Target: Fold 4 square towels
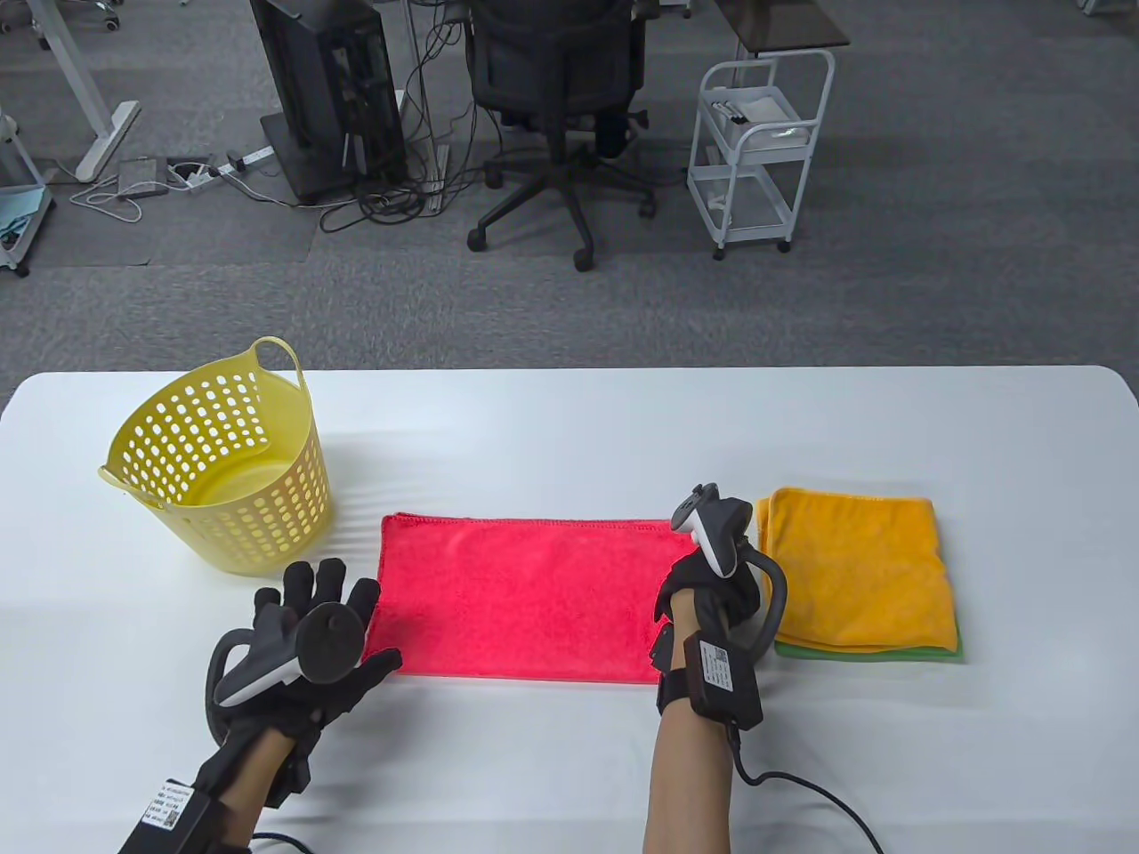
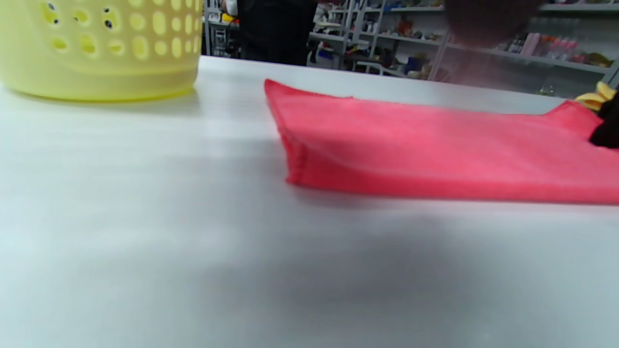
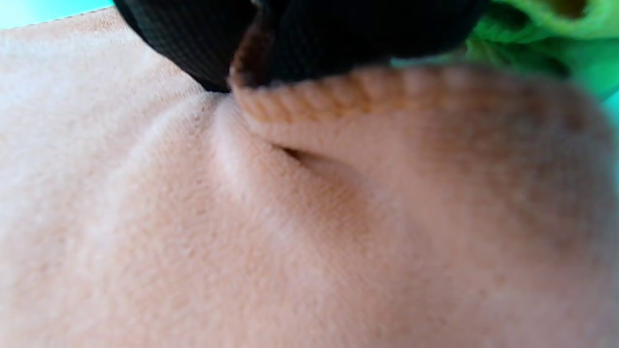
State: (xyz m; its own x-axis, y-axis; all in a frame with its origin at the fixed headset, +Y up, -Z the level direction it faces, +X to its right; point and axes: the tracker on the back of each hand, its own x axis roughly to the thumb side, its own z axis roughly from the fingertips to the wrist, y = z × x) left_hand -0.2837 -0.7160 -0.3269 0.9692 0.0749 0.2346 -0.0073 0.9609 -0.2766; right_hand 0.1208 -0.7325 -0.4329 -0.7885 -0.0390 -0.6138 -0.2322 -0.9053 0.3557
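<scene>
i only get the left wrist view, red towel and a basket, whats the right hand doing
Observer: The right hand is at the red towel's right edge; in its wrist view the fingers pinch a hem.
Operator: any towels folded already
Observer: A folded orange towel lies on a green towel, right of the red one.
Operator: anything in the basket
Observer: From above, the basket looks empty.

- I see a white table (image 1: 569, 427).
- On it: yellow basket (image 1: 222, 480) at left, red towel (image 1: 521, 600) flat in the middle, folded orange towel (image 1: 859, 569) stacked over a green towel (image 1: 868, 654) at right.
</scene>
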